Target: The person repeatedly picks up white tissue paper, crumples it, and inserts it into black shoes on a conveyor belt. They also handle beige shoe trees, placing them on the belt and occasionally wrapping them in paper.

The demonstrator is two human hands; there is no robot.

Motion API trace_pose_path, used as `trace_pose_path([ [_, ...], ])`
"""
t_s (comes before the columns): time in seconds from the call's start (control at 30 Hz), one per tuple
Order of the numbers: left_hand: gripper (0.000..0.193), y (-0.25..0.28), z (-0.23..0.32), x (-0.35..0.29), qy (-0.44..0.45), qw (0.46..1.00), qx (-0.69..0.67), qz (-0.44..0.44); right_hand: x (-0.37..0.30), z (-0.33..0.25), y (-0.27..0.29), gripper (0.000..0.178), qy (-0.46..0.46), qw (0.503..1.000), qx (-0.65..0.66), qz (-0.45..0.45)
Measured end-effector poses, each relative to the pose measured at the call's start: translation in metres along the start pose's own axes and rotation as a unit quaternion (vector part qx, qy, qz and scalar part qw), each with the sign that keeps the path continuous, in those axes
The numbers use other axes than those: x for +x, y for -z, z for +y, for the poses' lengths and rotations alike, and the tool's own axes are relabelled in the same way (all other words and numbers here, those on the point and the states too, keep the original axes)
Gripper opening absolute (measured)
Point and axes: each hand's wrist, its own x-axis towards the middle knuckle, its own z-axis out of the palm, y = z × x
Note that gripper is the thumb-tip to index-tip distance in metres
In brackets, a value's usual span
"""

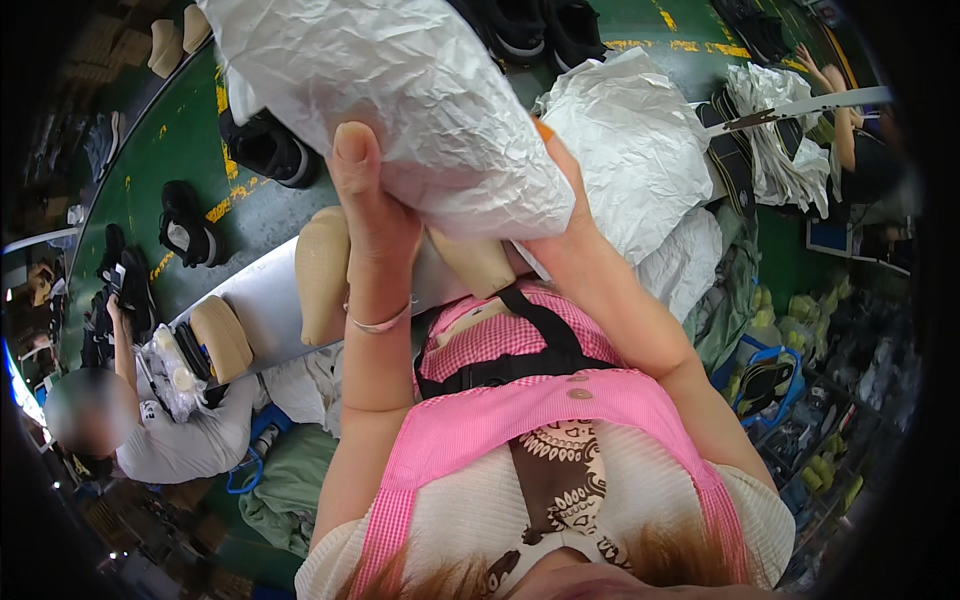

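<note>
Holding one paper bundle (410, 110), the left hand (372, 200) has a closed grip, right hand (568, 222) apparently likewise.

No word, number or brand name can be read for certain; a small dark mark (150, 409) that looks like lettering stands on the pale shirt (192, 442) of the co-worker at the left, too small and blurred to make out; the only clear signs are the yellow painted lines (685, 45) on the green floor (150, 150), worn and broken in places; one stretch of them runs across the upper right part of the view, near the black shoes (573, 32) at the top; another runs down the left part, passing close to a single black shoe (185, 225) there.
</note>
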Motion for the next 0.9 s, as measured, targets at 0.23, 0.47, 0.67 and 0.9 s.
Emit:
trace_pose_path([
  [0.23,0.074,-0.032,-0.059,-0.024,-0.082,0.984,-0.07,0.144,0.027,0.002,0.017,0.045,-0.023,1.0,0.011,0.009],
  [0.47,0.077,0.015,-0.066,-0.011,-0.024,0.977,-0.17,0.13,0.016,0.001,0.06,0.061,0.236,0.797,-0.55,-0.083],
  [0.67,0.081,-0.013,-0.076,-0.036,-0.037,0.979,-0.116,0.166,0.004,-0.016,0.043,0.079,0.065,0.885,-0.442,-0.129],
  [0.9,0.085,-0.008,-0.083,-0.033,-0.017,0.967,-0.172,0.188,0.0,-0.009,0.063,0.095,0.27,0.717,-0.613,-0.19],
])
